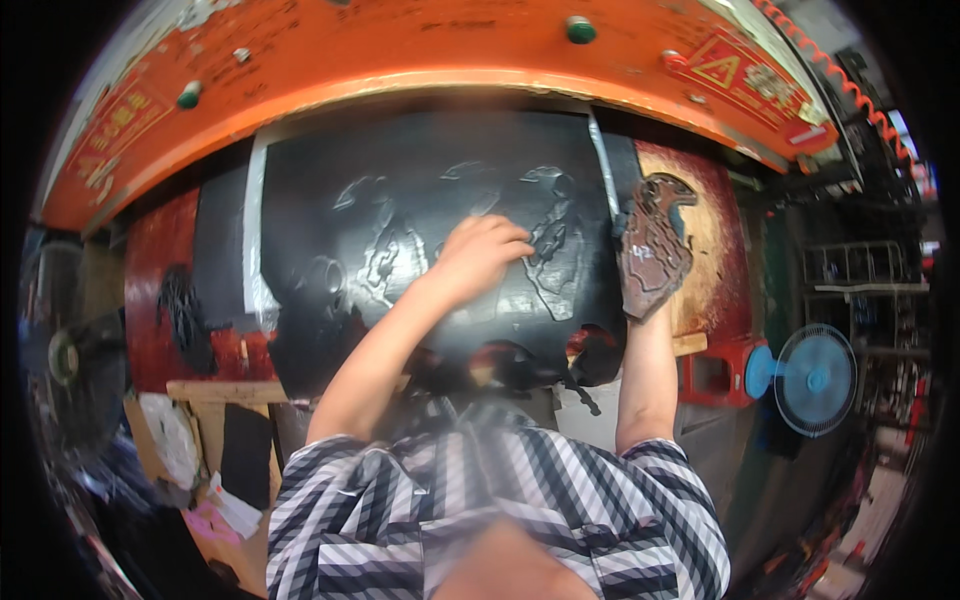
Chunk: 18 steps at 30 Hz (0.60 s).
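Observation:
A black smooth sheet [480,345] covers the middle of the work surface, with several cut outlines across it. My left hand [480,252] is over the sheet, its fingers curled together beside an outlined shape [552,250] on the right. Whatever those fingertips may pinch is too small to tell. On the right, my right hand [647,318] holds up a rusty brown metal cutting die [655,250] with a curved, beak-like top and chalk-like marks. The die hides most of that hand's fingers.
An orange press beam [420,60] with green knobs spans the far side. Black scraps [180,315] lie on the red board at left. Past a worn red-and-tan board [712,240], a blue fan [815,378] stands at right, beside a red plastic stool [715,372].

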Tool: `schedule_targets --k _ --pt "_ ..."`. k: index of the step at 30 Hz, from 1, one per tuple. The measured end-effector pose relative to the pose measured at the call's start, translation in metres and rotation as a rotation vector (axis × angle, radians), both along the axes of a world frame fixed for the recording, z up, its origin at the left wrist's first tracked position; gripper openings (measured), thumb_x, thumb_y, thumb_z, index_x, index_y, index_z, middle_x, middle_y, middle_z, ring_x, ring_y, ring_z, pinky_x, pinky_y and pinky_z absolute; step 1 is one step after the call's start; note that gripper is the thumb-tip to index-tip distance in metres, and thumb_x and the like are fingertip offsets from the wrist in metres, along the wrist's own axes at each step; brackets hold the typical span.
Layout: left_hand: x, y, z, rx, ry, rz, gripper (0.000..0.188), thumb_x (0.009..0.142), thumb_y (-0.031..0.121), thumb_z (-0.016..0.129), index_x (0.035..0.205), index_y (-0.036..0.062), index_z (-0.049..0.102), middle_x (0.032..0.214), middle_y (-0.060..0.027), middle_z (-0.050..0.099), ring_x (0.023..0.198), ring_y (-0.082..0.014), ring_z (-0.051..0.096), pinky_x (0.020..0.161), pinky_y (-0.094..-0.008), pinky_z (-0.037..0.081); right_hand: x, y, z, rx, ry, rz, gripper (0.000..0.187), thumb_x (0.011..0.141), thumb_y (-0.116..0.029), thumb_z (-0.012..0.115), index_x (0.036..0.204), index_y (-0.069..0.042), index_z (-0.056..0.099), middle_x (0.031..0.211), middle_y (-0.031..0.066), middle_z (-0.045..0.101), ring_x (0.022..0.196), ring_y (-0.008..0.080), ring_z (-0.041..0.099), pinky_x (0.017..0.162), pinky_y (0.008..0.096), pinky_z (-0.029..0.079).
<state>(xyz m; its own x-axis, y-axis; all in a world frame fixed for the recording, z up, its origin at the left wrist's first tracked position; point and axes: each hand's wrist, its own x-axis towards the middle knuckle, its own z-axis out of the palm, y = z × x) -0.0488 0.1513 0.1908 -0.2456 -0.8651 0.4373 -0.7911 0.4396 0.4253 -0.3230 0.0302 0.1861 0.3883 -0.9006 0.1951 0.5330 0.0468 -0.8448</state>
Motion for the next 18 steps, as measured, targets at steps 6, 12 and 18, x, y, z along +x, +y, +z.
schedule_targets --k 6,12,18 --pt "0.086 0.148 -0.005 -0.056 0.000 0.843 0.030 0.074 0.013 0.068 0.104 0.0087 0.065 0.114 -0.0140 0.059 0.106 -0.0317 0.054 0.092 -0.0407 0.042 0.020 0.011 0.017 -0.404 0.933 -0.306 0.047 0.095 -0.009 0.033 0.141 -0.003 0.031 0.143 0.0110 0.038 0.129 0.0187 0.039 0.106 0.0263 0.030" --pt "0.144 0.227 -0.030 0.202 0.522 1.270 0.042 0.084 0.034 0.064 0.115 0.0071 0.058 0.118 -0.0138 0.058 0.112 -0.0295 0.052 0.095 -0.0368 0.040 0.008 -0.008 -0.014 0.249 -0.255 0.372 0.044 0.098 -0.014 0.028 0.142 -0.004 0.029 0.142 0.0086 0.037 0.129 0.0167 0.036 0.107 0.0263 0.028" --pt "0.162 0.243 -0.065 0.118 0.817 1.252 0.042 0.085 0.029 0.065 0.115 0.0007 0.057 0.103 -0.0123 0.064 0.098 -0.0228 0.059 0.087 -0.0313 0.044 0.006 -0.003 -0.011 0.342 -0.149 0.312 0.042 0.097 -0.015 0.033 0.138 -0.004 0.034 0.138 0.0093 0.041 0.125 0.0177 0.040 0.105 0.0278 0.031"
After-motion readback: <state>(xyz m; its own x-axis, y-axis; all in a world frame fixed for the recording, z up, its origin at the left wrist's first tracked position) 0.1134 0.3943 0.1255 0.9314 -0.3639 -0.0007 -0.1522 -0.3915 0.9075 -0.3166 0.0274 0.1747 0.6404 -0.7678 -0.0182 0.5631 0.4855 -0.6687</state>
